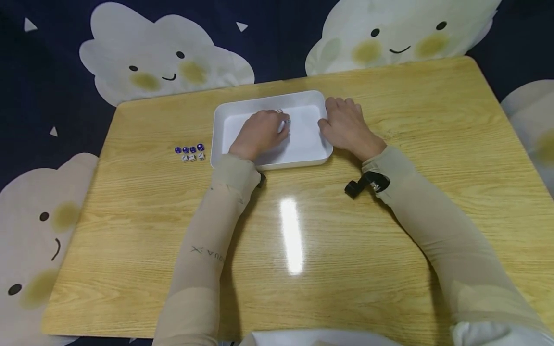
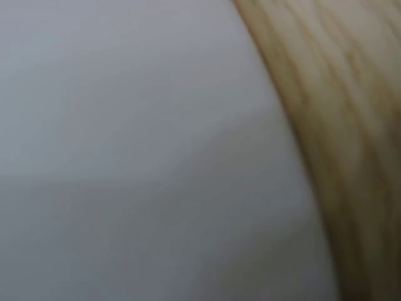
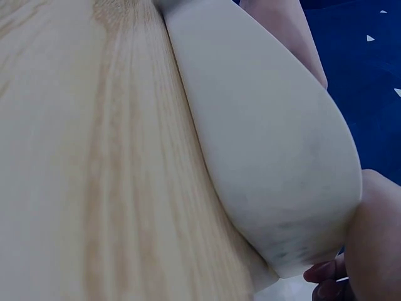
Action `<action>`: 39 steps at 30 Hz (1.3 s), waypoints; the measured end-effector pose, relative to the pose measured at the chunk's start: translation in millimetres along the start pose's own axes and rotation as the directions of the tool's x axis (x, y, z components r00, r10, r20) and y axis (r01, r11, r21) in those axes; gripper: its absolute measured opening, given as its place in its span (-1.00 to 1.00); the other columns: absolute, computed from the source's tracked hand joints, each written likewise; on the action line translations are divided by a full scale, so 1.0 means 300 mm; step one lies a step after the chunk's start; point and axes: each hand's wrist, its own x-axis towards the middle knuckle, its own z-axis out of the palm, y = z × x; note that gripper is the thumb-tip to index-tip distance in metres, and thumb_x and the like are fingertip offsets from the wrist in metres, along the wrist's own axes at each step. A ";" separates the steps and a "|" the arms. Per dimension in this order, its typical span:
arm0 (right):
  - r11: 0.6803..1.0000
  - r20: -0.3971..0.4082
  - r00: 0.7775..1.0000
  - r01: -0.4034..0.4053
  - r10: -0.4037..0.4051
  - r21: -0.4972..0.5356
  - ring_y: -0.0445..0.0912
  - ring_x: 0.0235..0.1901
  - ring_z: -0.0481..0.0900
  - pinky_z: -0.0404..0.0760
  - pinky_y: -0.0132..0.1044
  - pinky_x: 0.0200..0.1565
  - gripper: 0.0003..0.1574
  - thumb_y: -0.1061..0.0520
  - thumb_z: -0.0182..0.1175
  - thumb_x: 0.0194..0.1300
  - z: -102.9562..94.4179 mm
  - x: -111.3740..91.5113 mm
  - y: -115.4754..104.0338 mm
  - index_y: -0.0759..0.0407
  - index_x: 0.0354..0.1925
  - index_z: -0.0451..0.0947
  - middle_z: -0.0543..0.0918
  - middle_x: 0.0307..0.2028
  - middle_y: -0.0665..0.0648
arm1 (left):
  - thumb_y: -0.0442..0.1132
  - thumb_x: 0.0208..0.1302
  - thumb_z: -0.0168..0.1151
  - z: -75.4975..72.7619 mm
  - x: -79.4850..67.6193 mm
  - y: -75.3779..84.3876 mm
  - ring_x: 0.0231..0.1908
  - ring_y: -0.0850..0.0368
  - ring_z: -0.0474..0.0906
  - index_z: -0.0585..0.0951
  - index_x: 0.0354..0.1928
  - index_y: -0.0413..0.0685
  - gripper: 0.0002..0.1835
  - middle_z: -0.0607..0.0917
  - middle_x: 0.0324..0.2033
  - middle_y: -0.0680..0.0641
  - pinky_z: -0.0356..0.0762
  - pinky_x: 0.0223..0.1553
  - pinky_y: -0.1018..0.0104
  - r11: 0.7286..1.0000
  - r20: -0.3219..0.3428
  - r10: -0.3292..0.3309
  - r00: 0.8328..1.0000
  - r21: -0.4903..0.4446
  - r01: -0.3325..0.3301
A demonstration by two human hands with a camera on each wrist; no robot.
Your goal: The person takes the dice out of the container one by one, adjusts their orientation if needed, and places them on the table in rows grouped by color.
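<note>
A white tray [image 1: 307, 161] lies on the table, and my left hand [image 1: 261, 132] reaches down into it. Its index finger and thumb close around a small white die [image 1: 287, 121]; the other fingers are mostly hidden under the hand. Another white die [image 1: 279, 111] sits just beyond the fingertips. At the tray's right end my right hand [image 1: 348, 126] grips the wall, thumb over the rim and fingers at the far corner. In the right wrist view the tray's side [image 3: 269, 138] fills the middle, with fingertips [image 3: 322, 273] at its lower end.
Left of the tray, several blue dice [image 1: 185, 150] stand in a row with white dice [image 1: 192, 157] in front of them. The wooden table [image 1: 130, 230] backs onto a dark cloth with cloud faces [image 1: 169, 53]. The left wrist view shows blurred tray wall.
</note>
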 end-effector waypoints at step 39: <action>1.000 -0.009 1.000 0.007 -0.007 0.022 0.25 -0.04 0.31 0.28 0.09 0.05 -0.49 -0.02 -0.20 0.53 0.007 -0.004 0.012 0.36 0.14 0.34 0.48 -0.05 0.33 | -0.28 0.53 0.12 0.013 0.000 0.020 -0.21 -0.05 0.65 0.65 -0.12 -0.13 -0.86 0.75 -0.14 -0.12 0.62 -0.06 0.03 0.999 -0.008 -0.004 1.000 -0.034 0.004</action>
